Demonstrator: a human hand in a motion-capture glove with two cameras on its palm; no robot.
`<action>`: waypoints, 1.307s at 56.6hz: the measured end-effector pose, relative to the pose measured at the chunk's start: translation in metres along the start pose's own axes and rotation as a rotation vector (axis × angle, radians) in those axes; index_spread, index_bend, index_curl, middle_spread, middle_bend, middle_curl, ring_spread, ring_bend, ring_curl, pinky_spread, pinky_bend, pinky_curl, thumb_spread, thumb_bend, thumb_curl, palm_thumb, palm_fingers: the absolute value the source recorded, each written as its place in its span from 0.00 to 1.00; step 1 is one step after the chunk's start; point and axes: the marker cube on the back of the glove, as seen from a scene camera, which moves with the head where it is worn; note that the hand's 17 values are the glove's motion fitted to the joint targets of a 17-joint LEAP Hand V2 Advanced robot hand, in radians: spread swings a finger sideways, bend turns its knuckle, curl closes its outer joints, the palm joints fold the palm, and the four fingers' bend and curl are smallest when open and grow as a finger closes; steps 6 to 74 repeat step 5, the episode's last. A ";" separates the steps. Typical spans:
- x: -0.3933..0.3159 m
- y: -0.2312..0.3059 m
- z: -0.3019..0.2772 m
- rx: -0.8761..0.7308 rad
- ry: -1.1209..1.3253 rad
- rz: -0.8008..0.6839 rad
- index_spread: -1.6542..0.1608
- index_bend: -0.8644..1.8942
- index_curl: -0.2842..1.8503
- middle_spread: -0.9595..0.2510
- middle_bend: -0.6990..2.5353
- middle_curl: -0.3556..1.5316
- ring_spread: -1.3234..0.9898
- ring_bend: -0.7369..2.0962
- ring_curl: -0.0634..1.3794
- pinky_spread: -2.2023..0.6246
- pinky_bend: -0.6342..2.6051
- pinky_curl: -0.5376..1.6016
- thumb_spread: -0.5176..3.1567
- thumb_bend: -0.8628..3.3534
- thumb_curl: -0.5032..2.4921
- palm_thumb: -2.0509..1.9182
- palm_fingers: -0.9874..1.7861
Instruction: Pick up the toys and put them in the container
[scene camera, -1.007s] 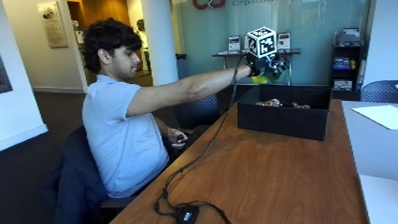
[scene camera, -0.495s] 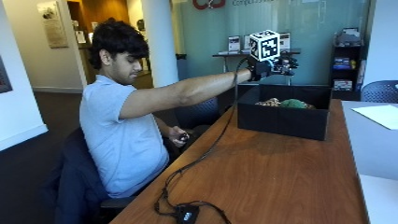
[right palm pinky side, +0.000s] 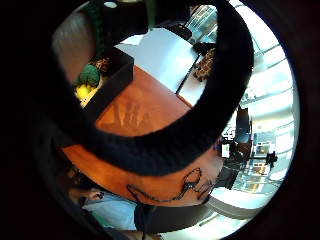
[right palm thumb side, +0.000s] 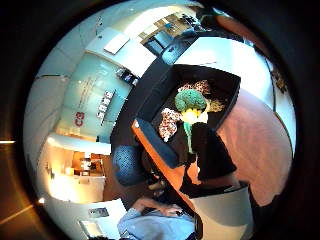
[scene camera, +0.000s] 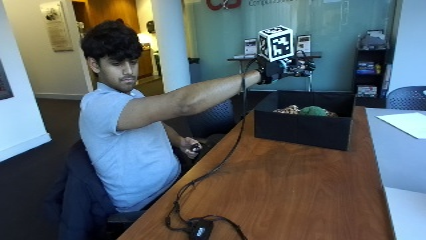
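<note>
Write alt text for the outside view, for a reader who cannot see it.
A seated person holds the gloved right hand out above a black container at the far end of a wooden table. A green toy and a patterned toy lie inside it. The hand holds nothing.

Light blue polo shirt (scene camera: 130, 150), black-gloved right hand (scene camera: 274, 70).
</note>
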 end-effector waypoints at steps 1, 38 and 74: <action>0.000 0.000 0.000 0.000 0.002 0.002 0.73 0.39 0.29 0.80 0.26 0.33 0.56 0.34 0.24 0.80 0.45 0.38 0.55 0.24 0.27 0.52 0.34; 0.002 0.002 0.002 -0.013 0.022 -0.010 0.73 0.39 0.30 0.80 0.26 0.32 0.56 0.34 0.25 0.80 0.44 0.38 0.55 0.24 0.27 0.52 0.34; 0.002 0.002 0.002 -0.013 0.022 -0.010 0.73 0.39 0.30 0.80 0.26 0.32 0.56 0.34 0.25 0.80 0.44 0.38 0.55 0.24 0.27 0.52 0.34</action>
